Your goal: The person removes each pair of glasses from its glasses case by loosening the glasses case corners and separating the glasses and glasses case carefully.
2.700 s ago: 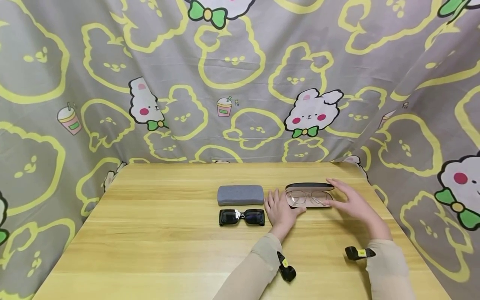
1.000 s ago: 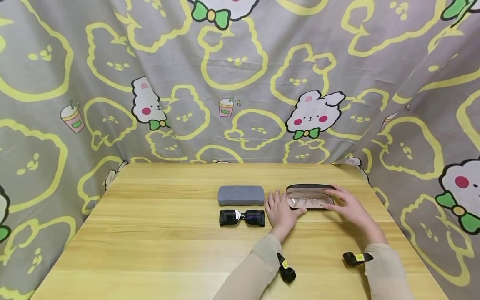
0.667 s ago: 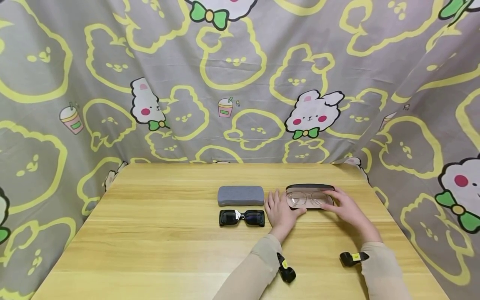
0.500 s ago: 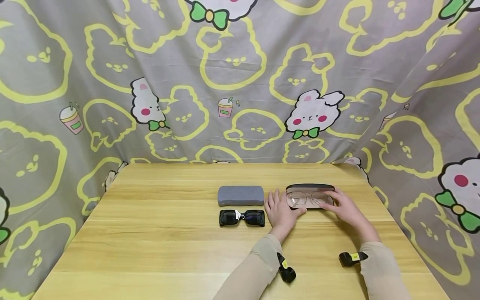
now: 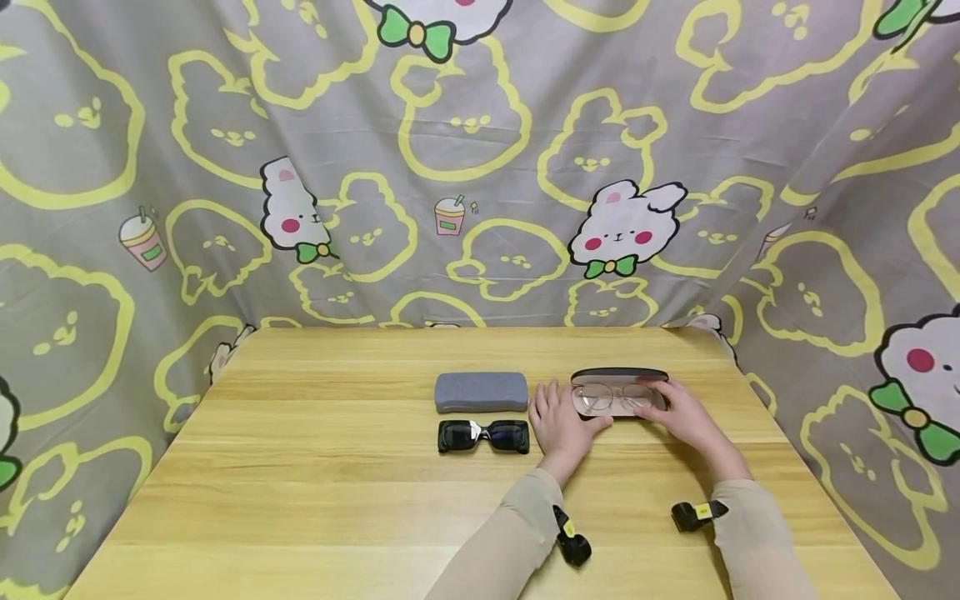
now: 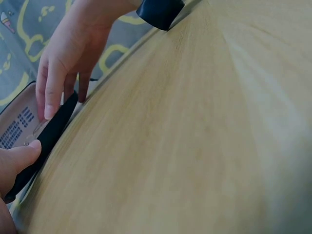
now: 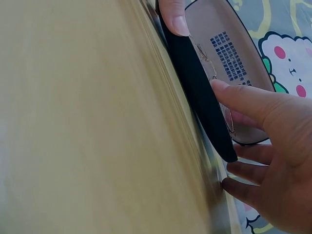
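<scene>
1 pair of wire-framed glasses (image 5: 617,394) sits inside the open eyeglass case (image 5: 615,377), long axis running left to right, and look where the right hand (image 5: 678,410) comes in: at the right-hand end, the nearer of the 2, so the glasses stretch away to the left of its fingertips! Thumb down at the front of the frame, index finger dipping in behind it; whether those 2 have actually pinched the wire, I cannot tell from any of the 3 views. Over at the case's left end, the left hand (image 5: 561,423) is unclenched, fingers spread beside it, thumb laid against the front edge. Farther left, dark sunglasses (image 5: 483,436) lie with a closed grey case (image 5: 482,392) just behind them, both stretched left to right too. Under it all, a wood-grain tabletop (image 5: 322,475), with a rabbit-print curtain (image 5: 345,125) rising at the back
</scene>
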Motion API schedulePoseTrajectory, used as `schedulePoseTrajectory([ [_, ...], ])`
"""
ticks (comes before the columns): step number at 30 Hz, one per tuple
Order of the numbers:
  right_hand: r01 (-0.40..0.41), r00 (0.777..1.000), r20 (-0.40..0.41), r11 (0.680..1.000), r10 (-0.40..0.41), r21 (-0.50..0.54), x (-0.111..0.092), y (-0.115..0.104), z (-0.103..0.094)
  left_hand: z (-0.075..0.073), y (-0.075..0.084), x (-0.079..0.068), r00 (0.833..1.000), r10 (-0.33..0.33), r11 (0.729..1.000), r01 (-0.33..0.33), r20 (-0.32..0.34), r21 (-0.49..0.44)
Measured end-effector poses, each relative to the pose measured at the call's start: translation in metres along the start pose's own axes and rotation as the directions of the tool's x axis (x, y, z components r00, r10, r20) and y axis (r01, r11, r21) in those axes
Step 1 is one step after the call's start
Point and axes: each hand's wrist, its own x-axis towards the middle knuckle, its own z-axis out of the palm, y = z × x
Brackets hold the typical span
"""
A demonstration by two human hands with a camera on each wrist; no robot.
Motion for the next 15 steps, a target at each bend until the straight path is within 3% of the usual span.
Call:
schedulePoseTrajectory([
  [5, -0.036, 0.999, 0.007, 0.999, 0.036, -0.012, 0.002, -0.003, 0.0, 0.0, 0.0, 0.0, 1.0, 0.001, 1.0, -0.001, -0.011, -0.002],
  [15, -0.024, 0.999, -0.042, 0.998, 0.022, -0.055, 0.002, -0.011, 0.004, 0.0, -0.001, 0.0, 1.0, 0.006, 1.0, -0.006, -0.009, 0.0],
])
